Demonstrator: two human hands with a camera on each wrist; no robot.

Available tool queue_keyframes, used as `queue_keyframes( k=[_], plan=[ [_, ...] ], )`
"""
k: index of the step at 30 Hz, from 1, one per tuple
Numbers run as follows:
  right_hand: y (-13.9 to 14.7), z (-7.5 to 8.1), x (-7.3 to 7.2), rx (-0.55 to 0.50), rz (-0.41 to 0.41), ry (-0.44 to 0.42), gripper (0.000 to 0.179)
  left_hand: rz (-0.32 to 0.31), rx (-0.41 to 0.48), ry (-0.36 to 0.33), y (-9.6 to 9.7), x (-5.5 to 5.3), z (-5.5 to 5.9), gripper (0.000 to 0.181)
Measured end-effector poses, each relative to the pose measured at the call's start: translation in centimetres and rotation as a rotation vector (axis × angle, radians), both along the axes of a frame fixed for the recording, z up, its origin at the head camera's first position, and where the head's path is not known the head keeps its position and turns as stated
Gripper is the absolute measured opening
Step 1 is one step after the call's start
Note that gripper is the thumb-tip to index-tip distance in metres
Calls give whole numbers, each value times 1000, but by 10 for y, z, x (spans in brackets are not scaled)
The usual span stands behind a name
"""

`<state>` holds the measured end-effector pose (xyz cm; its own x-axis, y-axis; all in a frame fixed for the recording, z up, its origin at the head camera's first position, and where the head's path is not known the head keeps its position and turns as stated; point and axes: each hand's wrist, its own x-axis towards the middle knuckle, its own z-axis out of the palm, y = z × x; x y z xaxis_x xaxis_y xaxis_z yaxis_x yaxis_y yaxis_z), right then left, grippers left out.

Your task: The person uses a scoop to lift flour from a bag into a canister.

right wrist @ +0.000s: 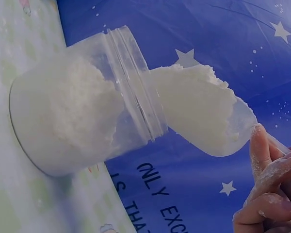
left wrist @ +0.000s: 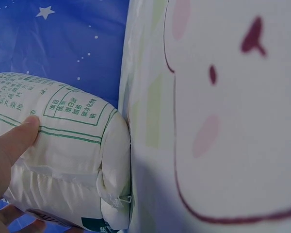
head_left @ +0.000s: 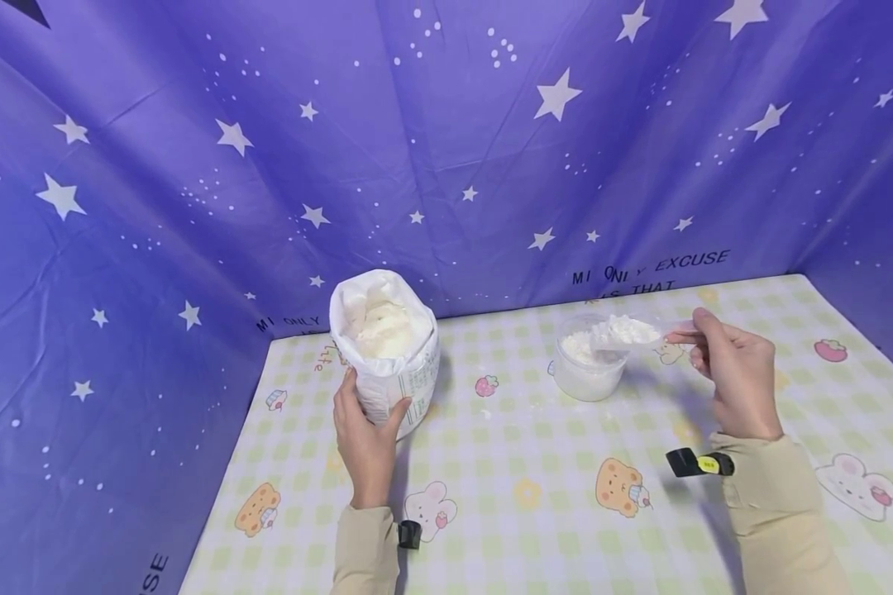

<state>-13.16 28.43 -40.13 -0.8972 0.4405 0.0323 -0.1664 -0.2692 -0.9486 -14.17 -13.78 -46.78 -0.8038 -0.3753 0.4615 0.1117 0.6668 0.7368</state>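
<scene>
My left hand (head_left: 368,446) grips the lower side of a white flour bag (head_left: 409,388), thumb on its green-printed panel in the left wrist view. The bag stands upright on the table with its top open and white powder (head_left: 387,330) inside. In my right hand (head_left: 740,376) the handle of a clear scoop (head_left: 603,337) is pinched. White powder heaps in the scoop, which is over the rim of a clear round plastic jar (head_left: 589,382). Powder partly fills the jar in the right wrist view, and some dusts my right fingers (right wrist: 276,170).
A checked cloth with cartoon prints covers the table (head_left: 524,446). Behind it hangs a blue star-patterned curtain (head_left: 432,165), close to the bag and jar. Small white specks lie on the cloth between bag and jar. Black straps (head_left: 692,463) sit at both wrists.
</scene>
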Motion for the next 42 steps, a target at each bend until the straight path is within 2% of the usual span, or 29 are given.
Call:
queue_keyframes(
  k=[10, 16, 23, 29, 36, 42],
  plan=[
    [-3, 6, -2, 68, -37, -34, 28, -21, 1, -16, -2, 1, -2, 89],
    [-6, 12, -5, 151, -69, -42, 29, -28, -6, 0, -1, 0, -2, 89],
    [-9, 18, -11, 355, -118, -116, 30, -28, -11, 17, -2, 0, -3, 89],
    [-11, 23, -16, 529, -162, -145, 32, -23, -11, 19, -2, 0, -2, 89],
    [-15, 27, -22, 788, -220, -103, 40, -18, -5, 24, -2, -1, 0, 89],
    [-19, 31, -25, 885, -245, -50, 39, -22, -1, 22, -2, -1, 0, 89]
  ],
)
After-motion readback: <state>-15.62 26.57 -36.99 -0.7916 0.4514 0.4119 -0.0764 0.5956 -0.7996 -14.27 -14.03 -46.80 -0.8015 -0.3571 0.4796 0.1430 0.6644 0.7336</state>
